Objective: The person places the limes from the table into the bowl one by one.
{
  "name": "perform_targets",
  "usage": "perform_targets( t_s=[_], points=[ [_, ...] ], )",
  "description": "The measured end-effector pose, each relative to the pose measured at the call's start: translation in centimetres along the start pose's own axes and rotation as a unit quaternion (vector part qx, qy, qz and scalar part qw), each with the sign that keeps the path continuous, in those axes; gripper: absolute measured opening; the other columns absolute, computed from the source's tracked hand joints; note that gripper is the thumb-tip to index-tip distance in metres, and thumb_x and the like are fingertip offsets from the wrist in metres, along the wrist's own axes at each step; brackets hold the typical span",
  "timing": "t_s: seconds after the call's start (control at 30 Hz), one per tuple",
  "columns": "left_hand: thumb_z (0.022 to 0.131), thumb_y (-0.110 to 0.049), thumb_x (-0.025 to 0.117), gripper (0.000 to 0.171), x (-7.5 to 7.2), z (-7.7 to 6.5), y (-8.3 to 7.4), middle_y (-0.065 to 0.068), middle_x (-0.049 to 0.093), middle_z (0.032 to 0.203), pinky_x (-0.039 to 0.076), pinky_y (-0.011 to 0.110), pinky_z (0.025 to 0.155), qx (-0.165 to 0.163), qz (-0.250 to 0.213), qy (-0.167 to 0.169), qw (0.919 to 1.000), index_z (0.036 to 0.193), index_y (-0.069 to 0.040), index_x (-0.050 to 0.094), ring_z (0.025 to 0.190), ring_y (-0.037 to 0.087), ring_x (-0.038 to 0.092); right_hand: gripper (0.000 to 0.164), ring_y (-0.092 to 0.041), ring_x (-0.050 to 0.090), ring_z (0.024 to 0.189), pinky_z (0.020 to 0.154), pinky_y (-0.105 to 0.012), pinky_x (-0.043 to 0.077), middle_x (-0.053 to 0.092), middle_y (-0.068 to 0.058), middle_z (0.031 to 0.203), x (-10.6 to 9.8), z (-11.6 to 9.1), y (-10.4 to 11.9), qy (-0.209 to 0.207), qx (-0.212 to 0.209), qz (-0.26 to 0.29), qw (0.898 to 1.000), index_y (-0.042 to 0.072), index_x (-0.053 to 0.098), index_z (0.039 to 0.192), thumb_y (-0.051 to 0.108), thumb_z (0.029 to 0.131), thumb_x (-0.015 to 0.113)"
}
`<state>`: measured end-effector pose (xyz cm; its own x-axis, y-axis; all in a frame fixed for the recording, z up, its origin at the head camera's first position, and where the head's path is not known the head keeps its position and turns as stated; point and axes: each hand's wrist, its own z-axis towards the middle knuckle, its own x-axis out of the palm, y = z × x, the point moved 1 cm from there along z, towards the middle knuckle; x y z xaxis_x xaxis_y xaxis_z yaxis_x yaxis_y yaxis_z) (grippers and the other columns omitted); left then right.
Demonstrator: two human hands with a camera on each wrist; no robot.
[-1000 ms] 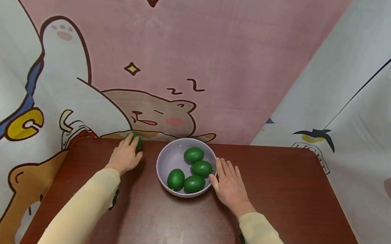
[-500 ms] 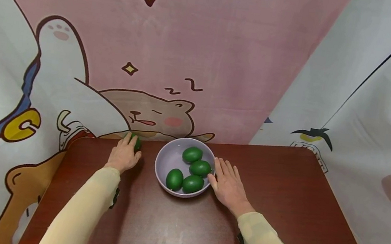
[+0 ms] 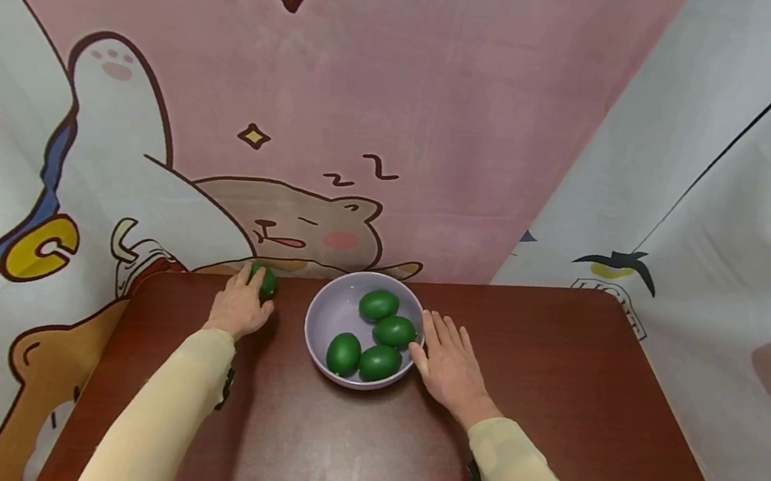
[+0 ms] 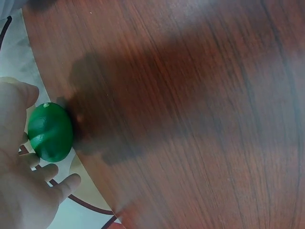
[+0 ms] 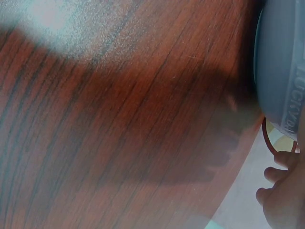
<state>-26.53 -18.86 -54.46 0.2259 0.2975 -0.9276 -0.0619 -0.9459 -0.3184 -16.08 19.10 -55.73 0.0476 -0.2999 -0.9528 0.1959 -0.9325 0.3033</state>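
At the back edge of the table, a green lime [image 4: 50,132] lies beside my left hand [image 3: 239,304]. The left wrist view shows that hand with thumb and fingers spread around the lime, not wrapped about it; whether a fingertip touches it I cannot tell. A lilac bowl [image 3: 327,311] stands to the right, holding several green limes [image 3: 379,305]. Against the bowl's right side rests my right hand [image 3: 453,370], its fingers straight. In the right wrist view the bowl's outer wall [image 5: 277,67] has raised letters, and only part of the hand [image 5: 281,191] shows.
The dark red-brown wooden table [image 3: 338,458] has a glossy top. Right behind its back edge hangs a printed cloth [image 3: 461,135] with cartoon animals, and another pale cloth [image 3: 751,245] hangs along the right.
My left hand has shifted slightly left and back from the lime, so more of the lime shows. The right hand and the bowl have stayed in place; the head view has drifted slightly.
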Motion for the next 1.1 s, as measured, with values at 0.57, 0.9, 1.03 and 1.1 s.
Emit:
perform_targets(
  t_s=[0.57, 0.9, 1.03, 1.1],
  points=[
    [0.099, -0.026, 0.056, 0.073, -0.37, 0.1, -0.08, 0.031, 0.018, 0.166, 0.032, 0.072, 0.111, -0.004, -0.001, 0.011, 0.9999, 0.159, 0.002, 0.028, 0.147, 0.054, 0.029, 0.07, -0.04, 0.03, 0.153, 0.124, -0.058, 0.021, 0.034, -0.018, 0.165, 0.09, 0.07, 0.04, 0.004, 0.004, -0.004, 1.0, 0.006, 0.025, 0.164, 0.046, 0.109, 0.043],
    [0.096, -0.024, 0.06, 0.071, -0.11, -0.01, -0.28, 0.029, 0.022, 0.165, 0.036, 0.071, 0.109, 0.012, -0.003, -0.001, 0.9999, 0.157, 0.002, 0.034, 0.144, 0.055, 0.034, 0.071, -0.04, 0.03, 0.153, 0.124, -0.058, 0.019, 0.032, -0.019, 0.166, 0.02, 0.11, 0.03, 0.009, 0.007, -0.003, 1.0, 0.006, 0.024, 0.164, 0.046, 0.109, 0.044],
    [0.095, -0.02, 0.061, 0.07, -0.14, -0.06, -0.2, 0.03, 0.025, 0.163, 0.038, 0.07, 0.108, 0.015, 0.001, -0.007, 0.9999, 0.156, 0.003, 0.035, 0.142, 0.055, 0.037, 0.072, -0.04, 0.029, 0.153, 0.124, -0.058, 0.02, 0.032, -0.018, 0.166, 0.0, 0.1, 0.05, 0.012, 0.007, -0.006, 1.0, 0.006, 0.023, 0.165, 0.046, 0.109, 0.043],
    [0.095, -0.019, 0.062, 0.069, -0.21, -0.12, -0.2, 0.029, 0.027, 0.163, 0.039, 0.069, 0.108, 0.016, 0.003, -0.008, 0.9998, 0.156, 0.002, 0.037, 0.141, 0.054, 0.038, 0.071, -0.04, 0.03, 0.153, 0.124, -0.058, 0.02, 0.032, -0.018, 0.166, 0.05, 0.1, 0.05, 0.012, 0.007, -0.007, 1.0, 0.006, 0.023, 0.164, 0.046, 0.109, 0.042]
  ],
)
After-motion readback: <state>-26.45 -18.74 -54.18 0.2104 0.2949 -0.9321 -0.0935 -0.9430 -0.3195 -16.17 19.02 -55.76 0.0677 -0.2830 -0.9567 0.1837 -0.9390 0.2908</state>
